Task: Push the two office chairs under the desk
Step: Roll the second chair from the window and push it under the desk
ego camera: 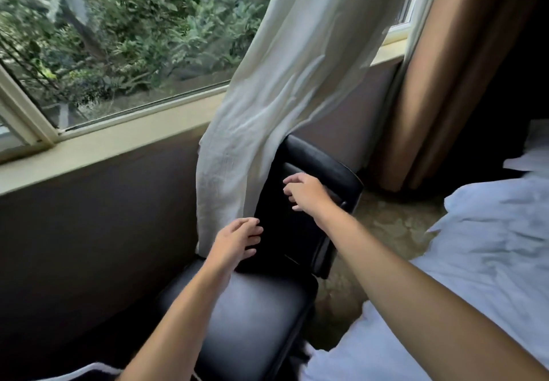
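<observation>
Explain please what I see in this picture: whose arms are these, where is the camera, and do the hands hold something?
There is no machine here. The one picture comes from a camera worn on a person's head, looking forward and down, so the two bare arms belong to that person. Both reach toward a black office chair that stands by the wall under a window. The left hand is at the left edge of the backrest, fingers spread. The right hand is higher up in front of the backrest, fingers loosely curled. Neither hand is closed around anything. A white curtain hangs over the chair's left side. A bed with white sheets lies on the right. No desk and no second chair are visible.
</observation>
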